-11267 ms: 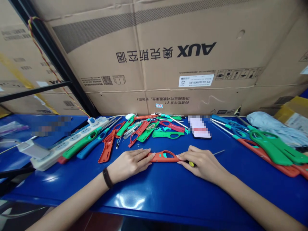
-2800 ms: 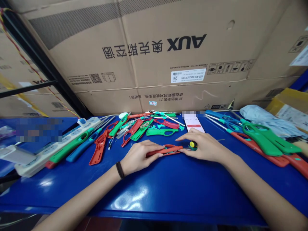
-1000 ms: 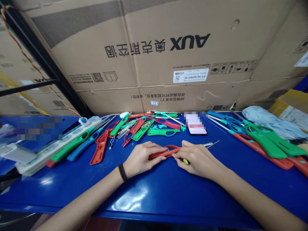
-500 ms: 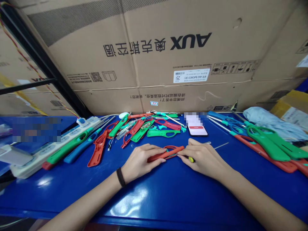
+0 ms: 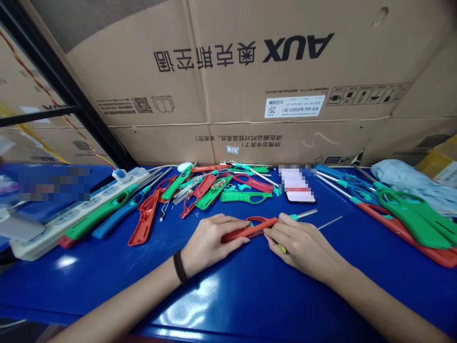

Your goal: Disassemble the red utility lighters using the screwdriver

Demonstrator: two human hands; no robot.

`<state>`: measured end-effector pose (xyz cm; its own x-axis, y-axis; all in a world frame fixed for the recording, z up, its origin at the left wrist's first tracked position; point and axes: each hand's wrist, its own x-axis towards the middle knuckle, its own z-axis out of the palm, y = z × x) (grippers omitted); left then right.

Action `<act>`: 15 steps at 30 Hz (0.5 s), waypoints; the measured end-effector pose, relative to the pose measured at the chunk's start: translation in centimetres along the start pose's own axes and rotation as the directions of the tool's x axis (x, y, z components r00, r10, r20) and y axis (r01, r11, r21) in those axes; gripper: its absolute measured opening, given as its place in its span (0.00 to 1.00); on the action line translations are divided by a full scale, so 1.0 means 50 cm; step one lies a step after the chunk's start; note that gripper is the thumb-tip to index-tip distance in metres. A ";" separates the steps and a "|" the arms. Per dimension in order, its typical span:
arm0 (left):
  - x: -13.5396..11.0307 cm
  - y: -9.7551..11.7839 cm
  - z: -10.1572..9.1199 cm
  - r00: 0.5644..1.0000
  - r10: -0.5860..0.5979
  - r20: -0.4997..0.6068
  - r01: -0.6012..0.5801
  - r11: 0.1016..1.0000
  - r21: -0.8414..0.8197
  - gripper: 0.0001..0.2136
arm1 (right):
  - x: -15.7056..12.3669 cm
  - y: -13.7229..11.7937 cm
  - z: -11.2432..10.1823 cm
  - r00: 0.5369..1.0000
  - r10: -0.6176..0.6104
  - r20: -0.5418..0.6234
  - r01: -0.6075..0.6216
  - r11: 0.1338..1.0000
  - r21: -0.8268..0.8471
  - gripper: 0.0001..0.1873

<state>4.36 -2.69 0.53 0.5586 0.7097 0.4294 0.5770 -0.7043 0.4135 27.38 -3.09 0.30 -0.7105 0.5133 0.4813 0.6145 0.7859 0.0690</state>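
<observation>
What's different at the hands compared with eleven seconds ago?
The red lighter has tipped from flat onto its edge; the left hand went from fingertips to a wrapped grip. A metal tube now shows beyond the right hand. That hand keeps its yellow-ended tool. Phone and loose casings stayed put.

just one cam here, worn on the head; it looks forward and down over the blue table [image 5: 243,290], pretty close in, with the left hand [image 5: 209,243] and right hand [image 5: 302,243] a bit below mid-frame; printed cardboard [image 5: 228,95] behind fills the top half
</observation>
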 end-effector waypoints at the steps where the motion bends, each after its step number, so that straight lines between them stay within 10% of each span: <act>1: -0.001 0.000 0.000 1.000 0.002 0.004 -0.002 1.000 0.004 0.13 | 0.000 -0.002 0.001 1.000 0.002 0.009 -0.002 1.000 0.002 0.15; 15: -0.005 -0.007 0.004 0.999 0.048 -0.021 -0.048 0.999 -0.021 0.15 | 0.001 0.033 -0.043 0.981 0.195 -0.015 -0.192 0.975 0.112 0.09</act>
<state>4.13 -2.61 0.11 0.5730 0.6749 0.4649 0.5369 -0.7378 0.4092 29.09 -2.51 2.34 -0.5719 0.6514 0.4986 0.6971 0.7063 -0.1232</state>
